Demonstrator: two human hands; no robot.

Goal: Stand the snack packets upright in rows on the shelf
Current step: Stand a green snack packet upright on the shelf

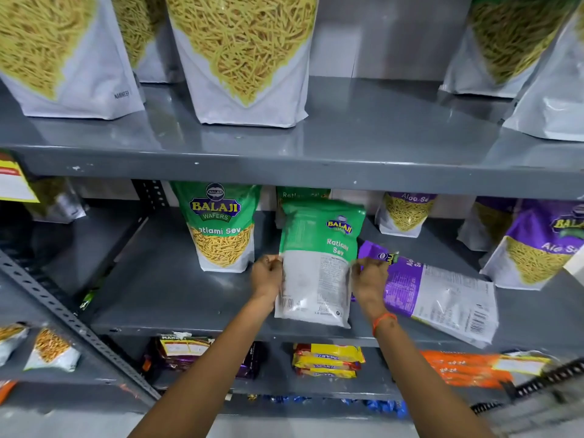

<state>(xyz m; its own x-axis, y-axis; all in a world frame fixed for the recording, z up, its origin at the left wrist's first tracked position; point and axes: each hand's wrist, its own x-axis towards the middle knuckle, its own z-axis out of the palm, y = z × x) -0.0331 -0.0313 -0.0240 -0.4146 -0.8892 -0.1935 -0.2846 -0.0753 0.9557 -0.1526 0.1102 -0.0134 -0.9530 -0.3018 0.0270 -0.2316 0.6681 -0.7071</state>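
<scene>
A green Ratlami Sev packet [317, 263] stands near the front of the middle grey shelf [164, 298], its back side facing me. My left hand [266, 276] pinches its left edge and my right hand [369, 278] pinches its right edge. To its left another green Ratlami Sev packet [221, 229] stands upright, front facing me. A third green packet [300, 195] is mostly hidden behind the held one. A purple Aloo Sev packet [439, 292] lies flat to the right, partly under my right hand. More purple packets [537, 248] stand at the right and back [406, 214].
Large white sev bags [243, 58] stand on the upper shelf. The lower shelf holds yellow biscuit packs [328, 360], orange packs [464, 368] and dark packets [183, 349]. A slotted metal upright [72, 324] divides off the left bay with small packets [50, 349].
</scene>
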